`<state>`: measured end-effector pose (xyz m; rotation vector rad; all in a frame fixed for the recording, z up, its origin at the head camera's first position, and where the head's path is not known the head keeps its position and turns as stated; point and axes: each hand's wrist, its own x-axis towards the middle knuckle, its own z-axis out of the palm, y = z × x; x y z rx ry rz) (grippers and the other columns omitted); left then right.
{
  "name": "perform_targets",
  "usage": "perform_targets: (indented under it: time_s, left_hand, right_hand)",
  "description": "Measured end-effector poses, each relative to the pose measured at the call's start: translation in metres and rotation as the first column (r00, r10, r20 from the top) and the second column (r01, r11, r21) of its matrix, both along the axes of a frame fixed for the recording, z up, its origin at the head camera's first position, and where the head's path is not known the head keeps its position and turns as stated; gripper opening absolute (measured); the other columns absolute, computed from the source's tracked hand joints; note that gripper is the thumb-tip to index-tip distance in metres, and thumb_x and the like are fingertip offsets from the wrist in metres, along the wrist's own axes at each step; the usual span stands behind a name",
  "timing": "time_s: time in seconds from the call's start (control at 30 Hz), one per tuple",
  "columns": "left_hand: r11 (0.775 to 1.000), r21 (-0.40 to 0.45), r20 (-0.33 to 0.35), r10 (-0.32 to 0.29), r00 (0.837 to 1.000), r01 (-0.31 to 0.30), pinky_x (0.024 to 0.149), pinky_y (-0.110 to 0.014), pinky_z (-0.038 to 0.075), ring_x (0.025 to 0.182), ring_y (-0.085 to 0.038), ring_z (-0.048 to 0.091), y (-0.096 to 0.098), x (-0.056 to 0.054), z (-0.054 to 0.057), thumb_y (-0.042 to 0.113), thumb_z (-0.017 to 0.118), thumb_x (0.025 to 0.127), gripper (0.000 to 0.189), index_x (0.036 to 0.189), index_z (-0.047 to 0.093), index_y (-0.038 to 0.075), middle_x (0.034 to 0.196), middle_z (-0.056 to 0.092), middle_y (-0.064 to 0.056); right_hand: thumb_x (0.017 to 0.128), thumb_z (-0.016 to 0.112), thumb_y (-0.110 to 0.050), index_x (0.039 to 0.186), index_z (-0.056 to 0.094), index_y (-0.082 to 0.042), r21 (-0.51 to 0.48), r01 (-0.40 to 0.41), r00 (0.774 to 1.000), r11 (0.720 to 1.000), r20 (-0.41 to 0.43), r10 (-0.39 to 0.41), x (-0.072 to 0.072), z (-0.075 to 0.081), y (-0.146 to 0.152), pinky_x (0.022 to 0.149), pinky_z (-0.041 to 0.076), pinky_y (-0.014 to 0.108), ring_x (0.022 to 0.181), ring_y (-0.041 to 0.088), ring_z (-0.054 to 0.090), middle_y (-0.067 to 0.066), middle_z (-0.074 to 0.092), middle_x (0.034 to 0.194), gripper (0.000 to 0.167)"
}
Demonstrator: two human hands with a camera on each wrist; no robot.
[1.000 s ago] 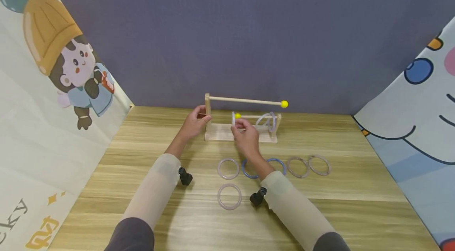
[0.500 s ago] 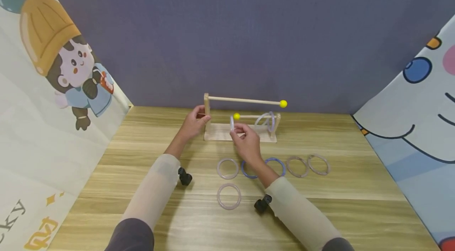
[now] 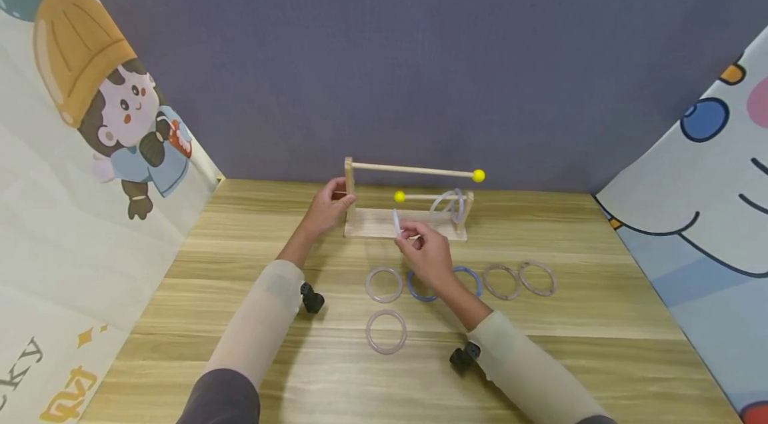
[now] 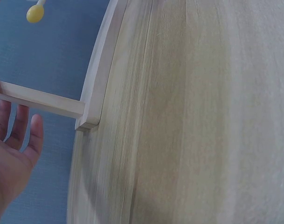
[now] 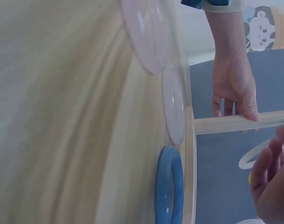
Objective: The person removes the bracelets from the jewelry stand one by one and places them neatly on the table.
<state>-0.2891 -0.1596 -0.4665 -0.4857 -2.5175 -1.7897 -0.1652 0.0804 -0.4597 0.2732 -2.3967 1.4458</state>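
Observation:
A wooden stand has two posts, each with a horizontal rod tipped by a yellow ball. My left hand holds its taller left post between thumb and fingers, the fingers passing behind the wood. In front of the lower rod, my right hand pinches a whitish ring, seen nearly edge-on. That ring is apart from the rod, just below its yellow ball. Two pale rings hang on this lower rod near the short right post. The upper rod carries no ring.
On the wood-grain table lie two pale pink rings, two blue rings partly behind my right arm, and two brownish rings to the right. A dark blue-grey wall stands behind the stand.
My right hand has drawn back toward me and slightly right, bringing the whitish ring from beside the lower rod's ball to below it. The left hand keeps its grip on the post.

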Motion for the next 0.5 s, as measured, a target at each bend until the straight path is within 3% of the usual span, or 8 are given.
perform_targets:
  time_s: [0.27, 0.5]
  left_hand:
    - [1.000, 0.002, 0.005, -0.002, 1.000, 0.002, 0.098, -0.046, 0.053, 0.118, -0.037, 0.061, 0.000, 0.001, 0.001, 0.019, 0.064, 0.102, 0.040, 0.138, 0.054, 0.004, 0.126, 0.063, -0.022]
    - [1.000, -0.007, 0.008, -0.006, 1.000, 0.006, 0.098, -0.047, 0.053, 0.119, -0.036, 0.060, -0.001, 0.001, 0.001, 0.021, 0.063, 0.103, 0.041, 0.139, 0.053, 0.005, 0.128, 0.062, -0.022]
  right_hand:
    - [0.085, 0.081, -0.005, 0.105, 0.075, -0.005, 0.130, -0.119, 0.989, 0.984, -0.067, 0.129, 0.013, -0.003, 0.014, 0.043, 0.033, 0.016, 0.049, -0.003, 0.040, 0.006, 0.075, 0.083, 0.021]
    - [0.082, 0.084, -0.007, 0.105, 0.077, -0.006, 0.309, -0.235, 0.962, 0.922, -0.064, 0.266, 0.028, -0.002, 0.029, 0.043, 0.041, 0.017, 0.051, -0.007, 0.042, 0.003, 0.077, 0.084, 0.024]
